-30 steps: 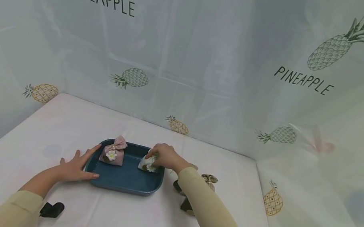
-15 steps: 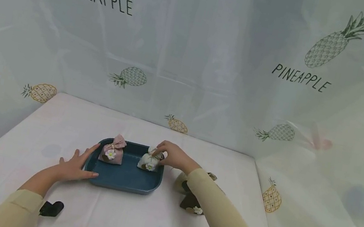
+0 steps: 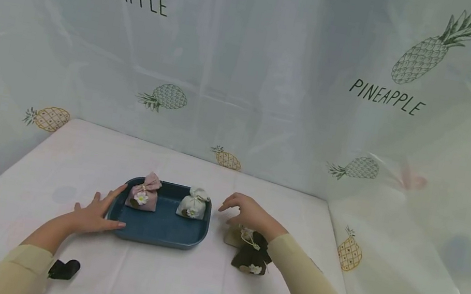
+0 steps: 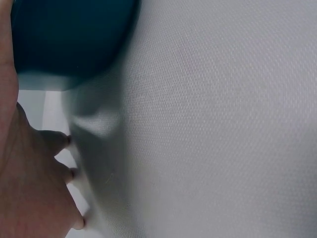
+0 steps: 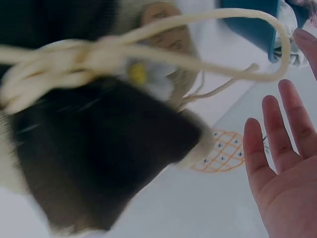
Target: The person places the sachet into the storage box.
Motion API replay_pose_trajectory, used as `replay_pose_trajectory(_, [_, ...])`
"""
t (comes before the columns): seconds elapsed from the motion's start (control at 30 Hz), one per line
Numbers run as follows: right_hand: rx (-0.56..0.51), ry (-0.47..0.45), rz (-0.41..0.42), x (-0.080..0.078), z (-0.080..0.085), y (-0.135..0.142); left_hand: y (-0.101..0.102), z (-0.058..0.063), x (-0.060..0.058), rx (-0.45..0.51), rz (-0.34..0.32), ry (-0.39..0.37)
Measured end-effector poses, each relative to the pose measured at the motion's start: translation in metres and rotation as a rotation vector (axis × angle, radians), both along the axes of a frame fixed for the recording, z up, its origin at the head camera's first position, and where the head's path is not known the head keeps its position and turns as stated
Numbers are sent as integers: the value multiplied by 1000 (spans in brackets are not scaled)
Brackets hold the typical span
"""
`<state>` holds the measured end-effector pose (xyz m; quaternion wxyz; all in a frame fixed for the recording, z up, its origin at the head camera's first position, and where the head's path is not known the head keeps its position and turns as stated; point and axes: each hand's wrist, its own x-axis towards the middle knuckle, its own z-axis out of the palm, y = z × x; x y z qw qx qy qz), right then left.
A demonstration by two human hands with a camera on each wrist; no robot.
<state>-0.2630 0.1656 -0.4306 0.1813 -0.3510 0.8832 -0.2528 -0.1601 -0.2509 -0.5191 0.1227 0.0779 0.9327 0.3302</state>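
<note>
A blue tray (image 3: 154,230) lies on the table, with a pink drawstring pouch (image 3: 146,197) in its back left corner and a white drawstring pouch (image 3: 193,205) in its back right corner. Both pouches bear a small white flower. My left hand (image 3: 93,216) rests on the tray's left rim, fingers spread. My right hand (image 3: 252,215) hovers right of the tray, holding nothing, its fingers relaxed. Beneath and beside it lie a black pouch (image 3: 250,260) and a beige pouch (image 3: 233,236), partly hidden by the hand. The black pouch's cream cord (image 5: 198,64) looms large in the right wrist view.
A small black object (image 3: 64,269) lies near my left forearm at the table's front left. A pale curtain (image 3: 250,65) printed with pineapples hangs behind and beside the white-covered table (image 3: 163,287).
My right hand has let go of the white pouch, which stays in the tray, and has moved right over the dark and beige pouches. My left hand stays on the tray.
</note>
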Motion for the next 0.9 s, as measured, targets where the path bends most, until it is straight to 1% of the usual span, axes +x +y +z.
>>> replay_pose_trajectory(0.1, [15,2,-12,6,1,13,1,0,-1,5,-1,-1])
replay_pose_trajectory(0.3, [11,14,-37,20,7,37,1,1,1,1,0,-12])
replay_pose_trajectory(0.37, [5,24,-34,24,8,46,1,2,2,-5,-1,-13])
replay_pose_trajectory(0.53, [-24,-6,-36,33,11,62,-1,2,1,2,-1,-9])
replay_pose_trajectory(0.6, [-28,-25,-54,37,11,68,-2,2,1,2,-5,-6])
replay_pose_trajectory(0.67, [-25,-25,-75,42,13,73,-1,3,1,-1,-8,-3])
replay_pose_trajectory(0.83, [-26,31,-94,52,15,84,0,3,0,-10,-7,-2])
replay_pose_trajectory(0.9, [-29,33,-102,54,13,87,0,2,0,-12,-3,-4])
